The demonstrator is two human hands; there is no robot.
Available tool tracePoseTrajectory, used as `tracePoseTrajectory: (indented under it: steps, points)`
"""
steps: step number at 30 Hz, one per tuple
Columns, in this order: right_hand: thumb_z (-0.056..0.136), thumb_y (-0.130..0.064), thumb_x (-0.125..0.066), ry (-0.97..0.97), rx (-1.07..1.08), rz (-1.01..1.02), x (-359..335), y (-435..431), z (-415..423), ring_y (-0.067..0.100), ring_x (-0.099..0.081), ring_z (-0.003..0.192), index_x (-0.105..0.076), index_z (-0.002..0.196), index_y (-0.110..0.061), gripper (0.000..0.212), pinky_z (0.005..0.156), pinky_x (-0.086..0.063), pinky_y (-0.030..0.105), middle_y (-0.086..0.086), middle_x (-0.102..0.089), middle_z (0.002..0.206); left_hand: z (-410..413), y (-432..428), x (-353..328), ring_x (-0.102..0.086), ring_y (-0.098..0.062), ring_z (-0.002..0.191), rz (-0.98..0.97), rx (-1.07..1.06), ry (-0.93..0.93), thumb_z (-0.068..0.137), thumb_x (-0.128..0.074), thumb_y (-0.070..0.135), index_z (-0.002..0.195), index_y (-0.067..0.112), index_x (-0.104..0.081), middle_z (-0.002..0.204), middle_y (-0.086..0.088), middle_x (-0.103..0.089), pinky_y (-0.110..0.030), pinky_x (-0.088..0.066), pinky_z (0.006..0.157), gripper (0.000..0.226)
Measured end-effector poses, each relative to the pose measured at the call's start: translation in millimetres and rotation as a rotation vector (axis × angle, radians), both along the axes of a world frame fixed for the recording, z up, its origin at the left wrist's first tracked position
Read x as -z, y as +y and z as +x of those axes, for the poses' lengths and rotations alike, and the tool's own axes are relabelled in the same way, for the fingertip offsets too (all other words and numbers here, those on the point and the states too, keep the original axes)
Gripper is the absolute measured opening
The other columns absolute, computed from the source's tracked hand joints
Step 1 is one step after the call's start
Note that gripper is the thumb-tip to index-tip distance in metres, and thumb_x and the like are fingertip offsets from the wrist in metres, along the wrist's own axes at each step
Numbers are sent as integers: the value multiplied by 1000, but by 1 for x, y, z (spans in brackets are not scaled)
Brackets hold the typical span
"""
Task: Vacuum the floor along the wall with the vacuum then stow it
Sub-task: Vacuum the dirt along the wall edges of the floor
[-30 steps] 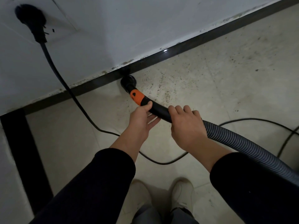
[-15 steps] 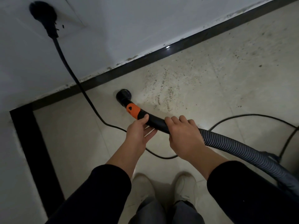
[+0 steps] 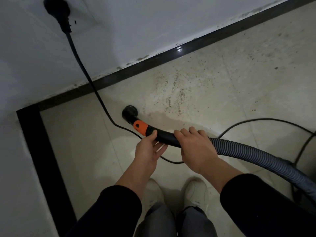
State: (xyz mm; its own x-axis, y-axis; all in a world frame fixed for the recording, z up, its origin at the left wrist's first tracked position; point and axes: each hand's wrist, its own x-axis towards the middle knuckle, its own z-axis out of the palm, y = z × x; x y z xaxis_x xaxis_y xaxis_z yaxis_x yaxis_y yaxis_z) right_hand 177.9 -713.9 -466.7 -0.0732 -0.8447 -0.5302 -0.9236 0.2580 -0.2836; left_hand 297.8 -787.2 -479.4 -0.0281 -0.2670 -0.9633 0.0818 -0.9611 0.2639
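We clasp the vacuum wand (image 3: 166, 137) in left hand (image 3: 148, 151) and right hand (image 3: 196, 151), nozzle (image 3: 129, 112) on the floor (image 3: 248, 103) near the wall (image 3: 153, 23) at 12 o'clock; grit (image 3: 176, 96) at 1 o'clock unswept, stowing not yet done

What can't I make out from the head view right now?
Head view:
- Vacuum body: the ribbed hose runs off the right edge.
- Nozzle mouth: faces down, so floor contact is unclear.
- Right hand fingertips: hidden behind the black tube.
- Cord: part hidden under the tube and left hand.
- Socket: covered by the plug.
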Motion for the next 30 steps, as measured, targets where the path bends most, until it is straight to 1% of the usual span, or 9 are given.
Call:
tracePoseTrajectory:
  steps: [2, 6, 9, 13, 16, 21, 26, 30]
  points:
    - [76, -9, -65, 9, -11, 3, -1, 3, -3, 28, -52, 96, -55, 118, -16, 43, 80, -39, 38, 3, -60, 103, -2, 5, -1, -66, -24, 98, 6, -7, 12, 98, -53, 15, 106, 7, -58, 113, -18, -67, -30, -54, 72, 12]
    - [84, -11, -56, 9, -23, 0, -6, 7, -11, 26, -47, 106, -46, 126, -18, 44, 87, -35, 36, 1, -55, 114, -9, 10, -2, -65, -26, 102, 11, -14, 32, 98, -53, 15, 105, 8, -59, 114, -18, -67, -31, -53, 73, 12]
    - [86, -10, -53, 26, 0, 14, -10, 10, -17, 25, -46, 108, -45, 126, -18, 43, 89, -34, 36, 1, -54, 115, -17, 12, -3, -65, -27, 104, 14, 4, 37, 98, -54, 16, 102, 9, -59, 114, -18, -67, -31, -54, 73, 9]
    - [88, -11, -51, 42, 21, 35, -12, 19, -26, 24, -45, 110, -42, 129, -19, 43, 90, -33, 35, 0, -52, 117, -30, 17, -4, -66, -25, 101, 17, 49, 39, 98, -54, 16, 101, 10, -59, 113, -17, -68, -29, -54, 70, 9]
    - [89, -11, -49, 34, 51, 47, -15, 29, -30, 23, -44, 110, -41, 130, -20, 42, 91, -33, 35, -1, -52, 118, -35, 25, -6, -66, -24, 100, 30, 67, 40, 98, -54, 16, 103, 9, -59, 113, -17, -68, -29, -54, 69, 10]
    - [90, -13, -49, 26, 58, 87, -19, 46, -33, 23, -43, 111, -39, 131, -21, 43, 93, -33, 35, -1, -50, 120, -39, 42, -8, -65, -26, 103, 56, 79, 34, 98, -54, 16, 106, 7, -59, 116, -18, -67, -29, -54, 70, 12]
    - [90, -12, -49, 6, 76, 99, -21, 60, -35, 23, -42, 113, -39, 132, -21, 44, 96, -32, 35, -1, -50, 121, -40, 56, -10, -66, -25, 97, 75, 87, 29, 98, -53, 15, 109, 6, -58, 111, -17, -68, -29, -54, 67, 14]
    - [90, -11, -49, -11, 86, 94, -15, 59, -28, 24, -43, 111, -40, 131, -20, 43, 93, -33, 35, 0, -51, 119, -35, 53, -10, -66, -24, 93, 59, 96, 0, 98, -53, 14, 103, 6, -58, 106, -16, -68, -30, -53, 67, 11]
